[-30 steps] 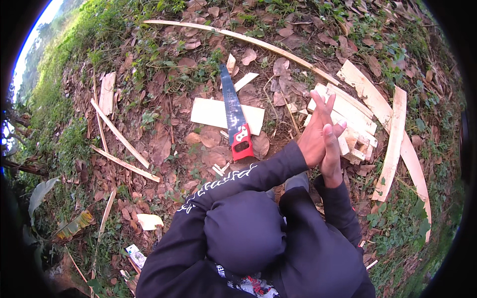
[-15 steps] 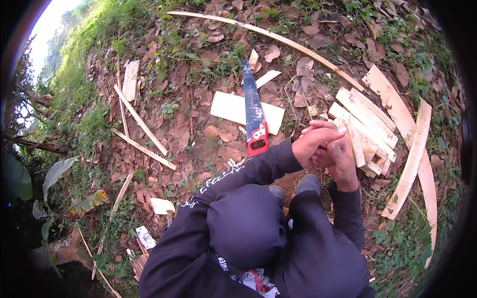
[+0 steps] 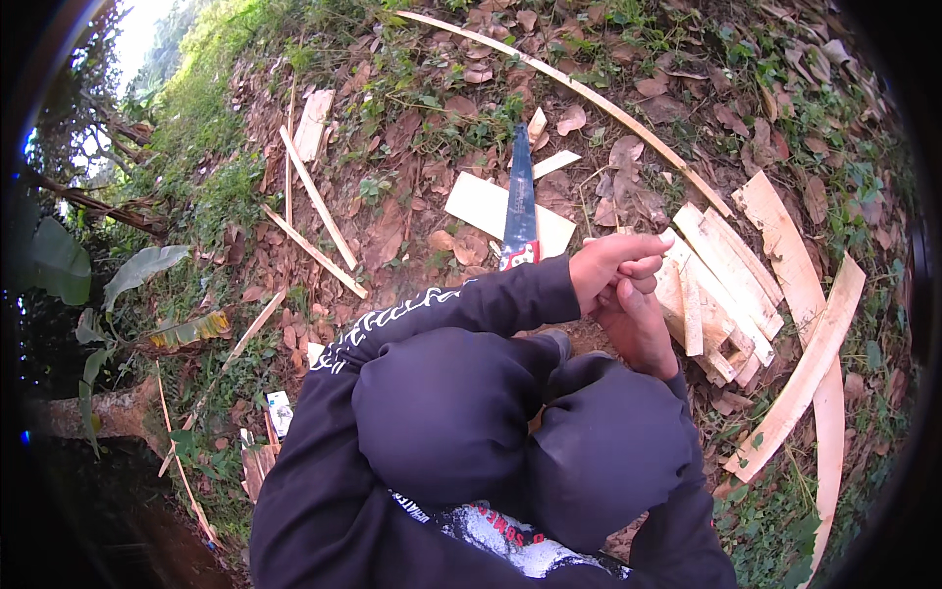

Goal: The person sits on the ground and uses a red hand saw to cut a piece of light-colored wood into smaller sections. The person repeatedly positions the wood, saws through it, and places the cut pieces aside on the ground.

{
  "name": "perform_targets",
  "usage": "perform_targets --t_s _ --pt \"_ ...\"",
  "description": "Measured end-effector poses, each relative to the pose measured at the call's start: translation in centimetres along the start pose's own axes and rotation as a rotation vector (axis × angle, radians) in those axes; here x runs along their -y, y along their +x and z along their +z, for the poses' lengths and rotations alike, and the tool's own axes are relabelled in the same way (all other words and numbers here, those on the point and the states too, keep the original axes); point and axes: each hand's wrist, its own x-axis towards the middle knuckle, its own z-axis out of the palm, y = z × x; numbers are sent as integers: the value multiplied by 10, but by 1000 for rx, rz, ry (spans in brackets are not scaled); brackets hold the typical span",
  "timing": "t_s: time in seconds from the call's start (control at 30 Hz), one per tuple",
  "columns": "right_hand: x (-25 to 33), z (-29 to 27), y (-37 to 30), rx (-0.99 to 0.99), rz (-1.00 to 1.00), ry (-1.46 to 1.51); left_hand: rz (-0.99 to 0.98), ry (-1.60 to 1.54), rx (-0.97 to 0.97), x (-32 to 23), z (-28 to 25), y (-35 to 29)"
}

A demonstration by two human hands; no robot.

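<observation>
We see the ground (image 3: pixel 392 221) all around, with lots of room between the saw and the thin sticks on our left. It is brown dirt with crinkly dry leaves and green weeds. Our knees (image 3: pixel 442 412), round and covered in soft dark cloth, fill the low middle, so there is only a small gap between them and our hands. A long wood strip (image 3: pixel 564 79) makes a curved edge at the far side. Two flat boards (image 3: pixel 805 378) cross on the right and close off that side. Inside them is the wood pile (image 3: pixel 736 275), pale and stacked unevenly, with square-cut ends, just past our hands. The saw (image 3: pixel 520 196) lies across a smooth, pale board (image 3: pixel 471 201); its blade is dark metal, and our left sleeve (image 3: pixel 530 296) hides part of its red and white handle. The thin sticks (image 3: pixel 321 201) are straight and well apart from us.

Our left hand (image 3: pixel 603 270) and right hand (image 3: pixel 640 329) are together, left fingers curled over the right ones. We can't tell how far the right fingers bend. A little white packet (image 3: pixel 280 414) lies low on our left.
</observation>
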Motion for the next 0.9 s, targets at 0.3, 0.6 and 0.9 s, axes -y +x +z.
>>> perform_targets --t_s 0.3,0.6,0.9 --pt "31 -34 -15 -149 -303 -16 -167 35 5 11 23 56" --pt "32 -71 -31 -372 -378 -165 -174 87 293 32 27 110" --pt "32 -75 -15 -525 -305 -472 -199 -64 129 29 -1 125"
